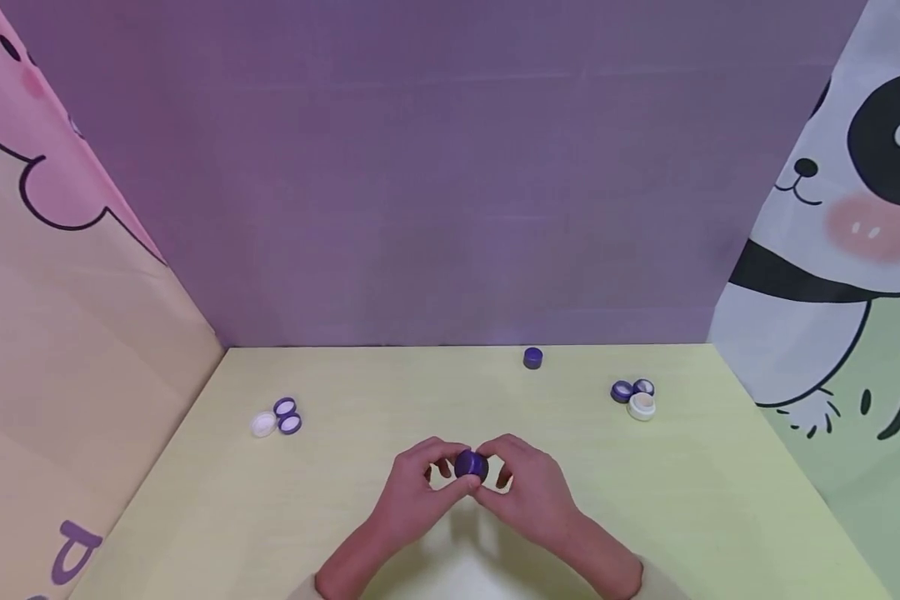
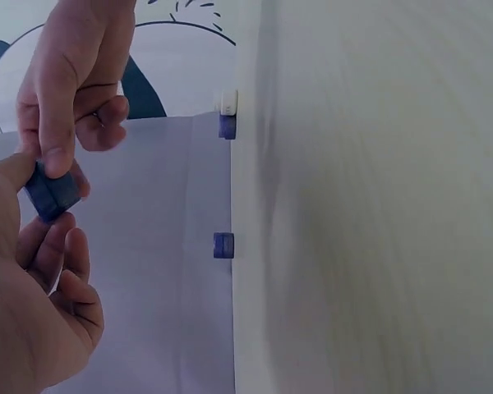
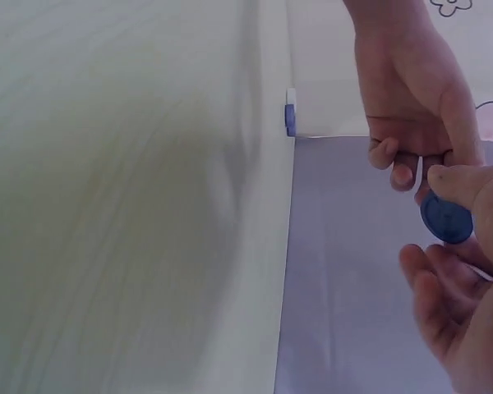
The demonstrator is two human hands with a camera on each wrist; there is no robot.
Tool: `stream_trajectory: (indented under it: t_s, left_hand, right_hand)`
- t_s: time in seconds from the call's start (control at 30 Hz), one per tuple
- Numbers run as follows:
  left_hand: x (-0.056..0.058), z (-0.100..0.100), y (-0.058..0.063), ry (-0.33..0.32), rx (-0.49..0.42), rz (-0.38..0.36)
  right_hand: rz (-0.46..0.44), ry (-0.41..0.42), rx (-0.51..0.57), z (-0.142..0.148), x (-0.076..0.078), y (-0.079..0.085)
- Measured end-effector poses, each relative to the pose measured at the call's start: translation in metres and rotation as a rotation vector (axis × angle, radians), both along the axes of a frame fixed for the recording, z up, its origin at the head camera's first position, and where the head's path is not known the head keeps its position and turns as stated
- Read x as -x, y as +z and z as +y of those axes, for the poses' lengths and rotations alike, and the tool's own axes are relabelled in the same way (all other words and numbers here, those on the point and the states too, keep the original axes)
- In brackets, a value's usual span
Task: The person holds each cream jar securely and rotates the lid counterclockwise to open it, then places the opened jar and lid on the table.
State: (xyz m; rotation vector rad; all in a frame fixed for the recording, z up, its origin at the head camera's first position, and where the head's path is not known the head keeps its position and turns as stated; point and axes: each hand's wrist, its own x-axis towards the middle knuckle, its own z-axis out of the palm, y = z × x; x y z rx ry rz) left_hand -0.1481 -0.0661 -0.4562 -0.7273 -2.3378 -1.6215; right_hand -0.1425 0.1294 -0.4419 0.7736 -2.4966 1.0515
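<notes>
Left hand [image 1: 417,493] and right hand [image 1: 532,493] pinch a purple container [image 1: 471,467] above the bench [image 1: 720,508]; a similar jar [image 1: 533,359] stands farther back.

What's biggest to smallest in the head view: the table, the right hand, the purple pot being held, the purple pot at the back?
1. Table
2. Right hand
3. Held purple pot
4. Back purple pot

The held one is nearer the camera, so their real sizes are unsure.

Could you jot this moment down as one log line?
Left hand: pinches purple container | right hand: pinches same container | position: held above table | elsewhere: second container near table's far edge
</notes>
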Motion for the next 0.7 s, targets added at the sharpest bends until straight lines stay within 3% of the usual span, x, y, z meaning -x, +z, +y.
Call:
stream_trajectory:
  t_s: [0.17,0.27,0.4,0.57,0.7]
  left_hand:
    - [0.005,0.001,0.002,0.009,-0.02,-0.021]
    - [0.005,0.0,0.003,0.0,-0.021,-0.043]
    - [0.004,-0.002,0.006,-0.045,-0.001,-0.036]
    - [0.001,-0.002,0.008,-0.076,-0.003,-0.013]
    - [0.002,-0.001,0.007,-0.016,0.002,-0.032]
  right_hand:
    - [-0.215,0.153,0.126,0.007,0.003,0.007]
    - [-0.305,0.24,0.166,0.012,0.006,0.009]
    - [-0.383,0.295,0.178,0.015,0.009,0.01]
    - [-0.379,0.306,0.163,0.013,0.01,0.01]
    - [-0.312,0.252,0.176,0.01,0.01,0.011]
